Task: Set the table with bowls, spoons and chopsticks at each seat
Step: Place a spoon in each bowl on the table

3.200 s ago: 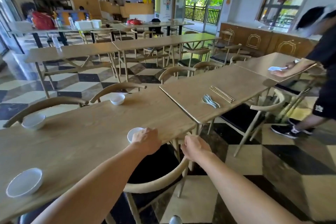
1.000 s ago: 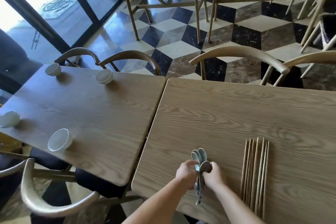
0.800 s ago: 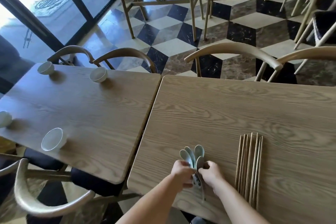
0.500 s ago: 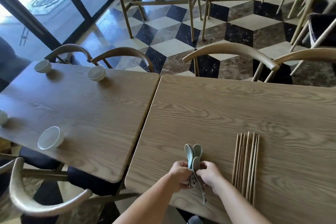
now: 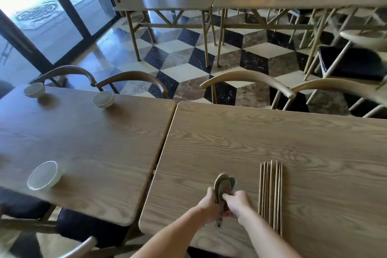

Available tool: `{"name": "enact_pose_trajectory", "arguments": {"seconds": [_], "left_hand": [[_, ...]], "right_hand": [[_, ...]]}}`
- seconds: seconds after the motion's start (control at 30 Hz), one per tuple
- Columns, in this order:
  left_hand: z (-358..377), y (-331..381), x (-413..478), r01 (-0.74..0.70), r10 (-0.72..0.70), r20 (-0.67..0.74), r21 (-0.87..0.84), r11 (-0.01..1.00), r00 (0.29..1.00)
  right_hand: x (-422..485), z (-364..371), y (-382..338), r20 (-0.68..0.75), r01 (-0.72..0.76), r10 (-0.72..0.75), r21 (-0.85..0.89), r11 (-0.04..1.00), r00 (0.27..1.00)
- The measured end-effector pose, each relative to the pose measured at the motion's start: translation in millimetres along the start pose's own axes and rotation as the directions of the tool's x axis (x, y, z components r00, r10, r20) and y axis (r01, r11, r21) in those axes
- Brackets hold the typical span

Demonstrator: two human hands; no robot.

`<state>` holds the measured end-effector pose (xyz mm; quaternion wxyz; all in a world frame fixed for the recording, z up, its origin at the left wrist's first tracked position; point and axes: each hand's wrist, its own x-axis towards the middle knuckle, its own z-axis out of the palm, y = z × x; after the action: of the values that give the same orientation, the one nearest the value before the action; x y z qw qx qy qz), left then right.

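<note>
A bunch of pale ceramic spoons (image 5: 225, 183) sits at the near edge of the right wooden table (image 5: 272, 142). My left hand (image 5: 209, 204) grips the spoon handles from the left. My right hand (image 5: 236, 203) pinches them from the right, its fingers curled over the stack. Several wooden chopsticks (image 5: 270, 192) lie side by side just right of my hands. On the left table (image 5: 83, 142) stand white bowls: one near its front edge (image 5: 44, 175), two at the far side (image 5: 103, 99) (image 5: 34, 90).
Curved wooden chairs stand along the far side of both tables (image 5: 247, 81) (image 5: 132, 79), and one chair back (image 5: 77, 247) is at the near left. More tables (image 5: 173, 0) lie beyond a checkered floor. Glass doors are at the far left.
After leaving the bowl on the left table, I moved to the right table. Both hands gathered the fanned spoons into a tighter stack. The view shifted slightly.
</note>
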<state>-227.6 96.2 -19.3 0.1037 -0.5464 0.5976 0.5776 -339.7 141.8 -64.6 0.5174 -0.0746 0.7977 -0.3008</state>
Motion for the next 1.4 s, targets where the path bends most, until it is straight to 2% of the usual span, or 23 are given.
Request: {"name": "enact_pose_trajectory", "arguments": {"seconds": [0.1, 0.2, 0.37, 0.47, 0.6, 0.73, 0.83, 0.93, 1.0, 1.13, 1.27, 1.4], "left_hand": [[-16.0, 0.8, -13.0, 0.024, -0.023, 0.036, -0.024, 0.999, 0.999], [-38.1, -7.6, -17.7, -0.057, 0.059, 0.061, -0.039, 0.998, 0.996], [-91.3, 6.6, -69.6, -0.095, 0.13, 0.126, -0.252, 0.963, 0.983], [-129.5, -4.6, -89.7, -0.118, 0.149, 0.076, -0.321, 0.94, 0.986], [-173.2, -40.2, -97.7, -0.138, 0.155, 0.042, -0.274, 0.952, 0.987], [-224.6, -82.8, -119.3, -0.237, 0.251, 0.081, -0.151, 0.96, 0.964], [-263.0, -116.9, -133.9, -0.222, 0.238, 0.09, -0.165, 0.961, 0.967], [-296.1, -150.4, -144.9, -0.214, 0.259, 0.146, -0.266, 0.94, 0.955], [-313.2, -172.5, -151.0, -0.193, 0.265, 0.159, -0.361, 0.912, 0.951], [-340.7, -209.3, -155.7, -0.142, 0.218, 0.094, -0.505, 0.851, 0.971], [-366.9, -236.7, -158.5, -0.062, 0.142, 0.102, -0.555, 0.83, 0.985], [-392.7, -257.7, -160.8, -0.047, 0.162, 0.128, -0.626, 0.779, 0.979]], "right_hand": [[3.8, 10.5, -4.2, -0.049, 0.005, -0.006, -0.028, 1.0, 0.999], [-33.5, 22.8, -38.1, -0.017, 0.007, -0.007, 0.009, 1.0, 1.0], [-65.9, 60.2, -74.9, 0.028, 0.018, -0.021, 0.118, 0.993, 0.999], [-87.6, 96.4, -94.5, 0.024, 0.051, -0.055, 0.143, 0.988, 0.998], [-127.4, 150.8, -114.0, -0.024, 0.101, -0.098, 0.128, 0.987, 0.995], [-161.1, 206.5, -122.9, 0.007, 0.11, -0.112, 0.15, 0.982, 0.994], [-182.2, 250.1, -126.9, 0.01, 0.148, -0.152, 0.168, 0.975, 0.988], [-201.4, 293.0, -126.4, 0.006, 0.177, -0.18, 0.155, 0.972, 0.984], [-215.4, 318.2, -126.9, 0.031, 0.192, -0.198, 0.134, 0.972, 0.98], [-231.3, 360.4, -131.3, 0.131, 0.186, -0.199, 0.106, 0.977, 0.971], [-236.5, 395.7, -140.2, 0.228, 0.161, -0.192, 0.147, 0.976, 0.955], [-235.8, 424.7, -150.5, 0.37, 0.149, -0.199, 0.159, 0.976, 0.907]]}}
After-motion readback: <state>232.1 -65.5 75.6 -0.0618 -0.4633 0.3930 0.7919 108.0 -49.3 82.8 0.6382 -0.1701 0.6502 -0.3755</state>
